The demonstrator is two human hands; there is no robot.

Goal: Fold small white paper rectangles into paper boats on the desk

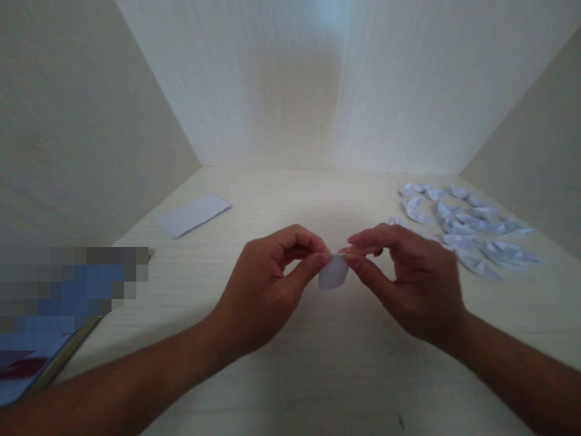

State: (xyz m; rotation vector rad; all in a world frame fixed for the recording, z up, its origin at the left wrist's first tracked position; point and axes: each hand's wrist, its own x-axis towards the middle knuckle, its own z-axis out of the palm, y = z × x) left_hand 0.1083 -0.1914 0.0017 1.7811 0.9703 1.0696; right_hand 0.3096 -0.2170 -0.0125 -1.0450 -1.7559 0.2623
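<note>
My left hand [267,284] and my right hand [403,278] meet in the middle of the view, a little above a pale wooden desk [290,375]. Both pinch a small folded piece of white paper [333,271] between thumb and fingertips, the left from its left edge, the right from its right edge. The other fingers of both hands are curled in. Most of the paper hangs below the fingertips and shows a rounded lower edge.
Several folded white paper boats [467,227] lie in a heap at the right rear of the desk. A flat white paper strip [194,214] lies at the left rear. A blurred blue object [49,315] sits at the left edge. Walls enclose the desk on three sides.
</note>
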